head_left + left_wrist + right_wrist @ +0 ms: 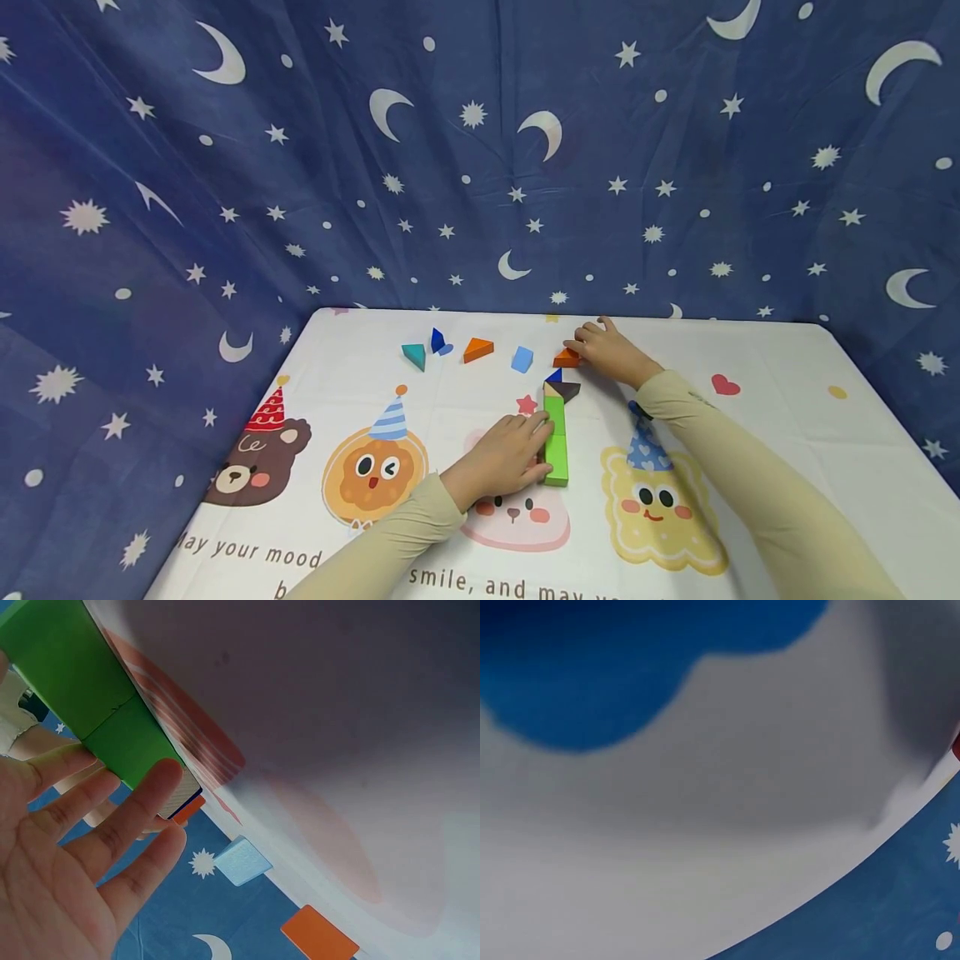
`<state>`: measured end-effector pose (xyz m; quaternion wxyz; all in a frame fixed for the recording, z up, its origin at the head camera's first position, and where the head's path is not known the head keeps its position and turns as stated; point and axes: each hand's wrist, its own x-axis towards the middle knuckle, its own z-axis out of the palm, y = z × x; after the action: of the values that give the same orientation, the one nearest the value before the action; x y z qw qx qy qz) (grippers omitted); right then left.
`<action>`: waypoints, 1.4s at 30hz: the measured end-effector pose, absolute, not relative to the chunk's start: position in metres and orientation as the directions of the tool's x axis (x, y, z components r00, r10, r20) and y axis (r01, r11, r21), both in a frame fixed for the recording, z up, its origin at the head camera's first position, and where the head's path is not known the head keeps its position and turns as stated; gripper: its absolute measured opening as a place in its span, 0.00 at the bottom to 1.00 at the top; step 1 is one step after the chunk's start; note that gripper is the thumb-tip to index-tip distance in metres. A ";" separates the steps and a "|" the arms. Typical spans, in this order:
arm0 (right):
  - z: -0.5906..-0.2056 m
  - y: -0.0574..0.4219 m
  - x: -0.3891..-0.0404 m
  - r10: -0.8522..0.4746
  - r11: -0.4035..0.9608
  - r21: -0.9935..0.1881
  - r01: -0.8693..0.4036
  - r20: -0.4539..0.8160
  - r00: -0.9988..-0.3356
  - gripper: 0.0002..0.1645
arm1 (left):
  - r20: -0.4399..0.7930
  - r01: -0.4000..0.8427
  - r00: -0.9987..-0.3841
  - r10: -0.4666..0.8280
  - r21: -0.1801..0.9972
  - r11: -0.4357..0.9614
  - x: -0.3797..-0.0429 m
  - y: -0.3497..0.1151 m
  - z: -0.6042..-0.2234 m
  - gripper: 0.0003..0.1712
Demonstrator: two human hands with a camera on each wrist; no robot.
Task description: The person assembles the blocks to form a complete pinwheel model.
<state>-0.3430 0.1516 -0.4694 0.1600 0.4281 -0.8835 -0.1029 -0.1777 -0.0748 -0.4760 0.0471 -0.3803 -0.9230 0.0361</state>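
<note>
My left hand lies along the left side of two green blocks set end to end. Its fingers are fairly straight and spread, fingertips at the blocks' side in the left wrist view. Beyond the far green end sit a pale wood-coloured piece, a dark brown triangular block and a blue triangular block. Farther back, my right hand reaches in from the right and grips a small orange block at its right end. The right wrist view shows mostly tablecloth.
Left of the right hand are a light blue block, another orange block, a dark blue triangular block and a teal triangular block. A starry blue curtain hangs behind the printed white tablecloth.
</note>
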 end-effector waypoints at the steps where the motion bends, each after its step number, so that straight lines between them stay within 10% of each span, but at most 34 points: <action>1: -0.470 0.150 -0.343 -0.791 0.611 0.317 -0.726 0.194 -0.581 0.21 | 0.058 0.698 -0.707 0.705 -0.101 0.708 -0.178 -0.075 -0.476 0.33; 33: -0.468 0.134 -0.343 -0.818 0.571 0.206 -0.795 0.229 -0.528 0.24 | 0.079 0.699 -0.705 0.704 -0.084 0.710 -0.178 -0.075 -0.478 0.34; 42: -0.459 0.140 -0.331 -0.864 0.477 0.192 -0.857 0.278 -0.419 0.20 | 0.070 0.699 -0.707 0.703 -0.080 0.711 -0.178 -0.074 -0.477 0.34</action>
<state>-0.3306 0.1399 -0.4595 0.1710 0.5111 -0.8423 -0.0101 -0.1780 -0.0744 -0.4774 0.0476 -0.3795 -0.9237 0.0237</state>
